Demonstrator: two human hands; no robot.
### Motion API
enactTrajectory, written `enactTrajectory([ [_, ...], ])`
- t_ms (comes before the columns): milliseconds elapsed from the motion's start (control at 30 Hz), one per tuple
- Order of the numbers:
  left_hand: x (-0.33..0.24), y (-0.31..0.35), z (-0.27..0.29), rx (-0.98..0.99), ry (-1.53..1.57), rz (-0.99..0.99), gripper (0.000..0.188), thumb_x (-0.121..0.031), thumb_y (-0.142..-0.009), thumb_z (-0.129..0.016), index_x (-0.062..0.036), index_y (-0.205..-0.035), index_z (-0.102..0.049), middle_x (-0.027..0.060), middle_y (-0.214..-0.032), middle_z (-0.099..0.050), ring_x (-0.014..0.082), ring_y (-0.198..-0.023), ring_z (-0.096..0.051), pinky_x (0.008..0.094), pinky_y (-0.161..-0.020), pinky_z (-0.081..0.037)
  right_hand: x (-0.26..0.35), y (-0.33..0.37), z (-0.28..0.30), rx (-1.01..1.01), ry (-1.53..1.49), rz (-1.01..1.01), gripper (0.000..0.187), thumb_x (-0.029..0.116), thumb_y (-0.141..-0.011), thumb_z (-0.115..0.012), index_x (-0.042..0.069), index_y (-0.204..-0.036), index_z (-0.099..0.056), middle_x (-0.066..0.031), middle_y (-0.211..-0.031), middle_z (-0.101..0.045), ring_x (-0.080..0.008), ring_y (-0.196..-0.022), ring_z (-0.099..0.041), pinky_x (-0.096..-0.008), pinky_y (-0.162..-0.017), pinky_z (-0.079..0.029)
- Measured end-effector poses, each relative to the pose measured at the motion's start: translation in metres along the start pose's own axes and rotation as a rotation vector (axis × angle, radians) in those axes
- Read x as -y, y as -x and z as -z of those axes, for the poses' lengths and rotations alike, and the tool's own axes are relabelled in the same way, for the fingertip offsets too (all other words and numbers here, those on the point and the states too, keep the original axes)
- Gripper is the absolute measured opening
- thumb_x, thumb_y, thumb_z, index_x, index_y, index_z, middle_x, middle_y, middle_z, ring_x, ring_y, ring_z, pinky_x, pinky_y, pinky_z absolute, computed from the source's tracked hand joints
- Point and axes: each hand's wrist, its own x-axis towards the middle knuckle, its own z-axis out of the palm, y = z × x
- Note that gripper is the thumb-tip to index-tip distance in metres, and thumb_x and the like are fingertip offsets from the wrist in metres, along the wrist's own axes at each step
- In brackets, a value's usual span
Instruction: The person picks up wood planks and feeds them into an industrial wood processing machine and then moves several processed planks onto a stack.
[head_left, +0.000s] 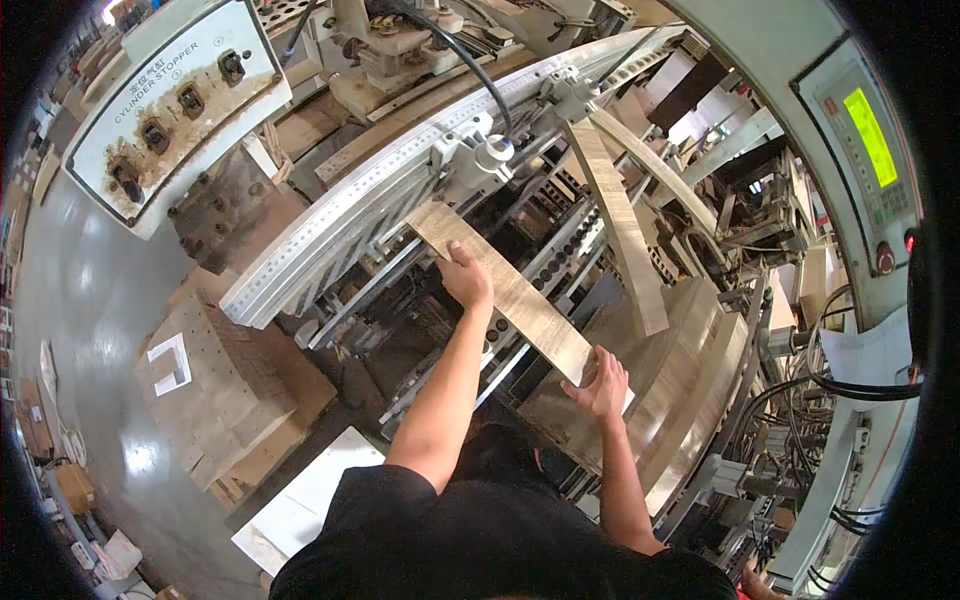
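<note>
A long, narrow wood-grain board (520, 303) lies slantwise in front of me over the rails of a machine. My left hand (466, 276) is closed on its upper-left part, thumb on the top face. At the lower-right end, my right hand (602, 386) grips the same board, with fingers at its edge. The board's far end comes close to a metal clamp block (487, 160) on the machine's rail. A second similar board (618, 228) rests to the right, tilted, its near end over a stack of wood-grain boards (690, 370).
A white panel with dark switches (180, 112) stands at the upper left. A control box with a lit green screen (870, 137) and black cables are at the right. A curved scale rail (370, 190) crosses the back. Stacked drilled boards (215, 390) sit at the left, near a white board (305, 505).
</note>
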Motion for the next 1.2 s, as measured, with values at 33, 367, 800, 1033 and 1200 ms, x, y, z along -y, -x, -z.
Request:
enactTrajectory([
  [33, 0.002, 0.0, -0.001, 0.004, -0.001, -0.006, 0.063, -0.047, -0.103, -0.043, 0.0134, -0.119, -0.05, 0.0369, -0.112, -0.062, 0.0498, -0.106, -0.061, 0.0538, -0.088, -0.049, -0.001, 0.0, 0.001, 0.012, -0.01, -0.001, 0.089, 0.042, -0.057, -0.086, 0.006, -0.131, -0.053, -0.0129, -0.114, -0.062, -0.0331, -0.108, -0.057, -0.0432, -0.095, -0.041],
  [367, 0.012, -0.01, 0.011, 0.119, -0.113, -0.005, 0.063, -0.044, -0.104, -0.042, 0.0141, -0.128, -0.045, 0.0358, -0.117, -0.061, 0.0487, -0.111, -0.06, 0.0513, -0.094, -0.049, 0.0, 0.007, 0.006, -0.033, -0.098, 0.039, 0.081, 0.041, -0.06, -0.083, 0.007, -0.128, -0.055, -0.0132, -0.106, -0.063, -0.0324, -0.105, -0.059, -0.0447, -0.092, -0.041],
  [800, 0.004, 0.043, 0.139, 0.899, -0.945, -0.413, 0.066, -0.046, -0.096, -0.059, 0.0, -0.138, -0.037, 0.0291, -0.13, -0.057, 0.0454, -0.119, -0.056, 0.0509, -0.097, -0.045, -0.007, 0.006, 0.007, -0.021, -0.096, 0.031, 0.084, 0.041, -0.059, -0.084, 0.009, -0.13, -0.054, -0.0115, -0.108, -0.061, -0.0307, -0.104, -0.058, -0.0434, -0.09, -0.041],
  [1033, 0.019, 0.041, 0.187, 0.773, -1.068, -0.401, 0.062, -0.041, -0.097, -0.057, 0.0014, -0.141, -0.045, 0.0248, -0.134, -0.058, 0.0397, -0.124, -0.056, 0.0479, -0.103, -0.045, -0.006, 0.01, 0.006, -0.068, -0.072, 0.062, 0.085, 0.041, -0.06, -0.084, 0.008, -0.132, -0.054, -0.0121, -0.108, -0.062, -0.0313, -0.104, -0.058, -0.0433, -0.09, -0.041],
  [1200, 0.018, 0.036, 0.18, 0.777, -1.067, -0.32, 0.063, -0.041, -0.098, -0.057, 0.0019, -0.143, -0.046, 0.0239, -0.137, -0.057, 0.0382, -0.126, -0.055, 0.047, -0.105, -0.044, -0.004, 0.012, 0.006, -0.041, -0.076, 0.044, 0.086, 0.042, -0.061, -0.083, 0.008, -0.133, -0.053, -0.0126, -0.112, -0.062, -0.0321, -0.108, -0.058, -0.0442, -0.093, -0.041],
])
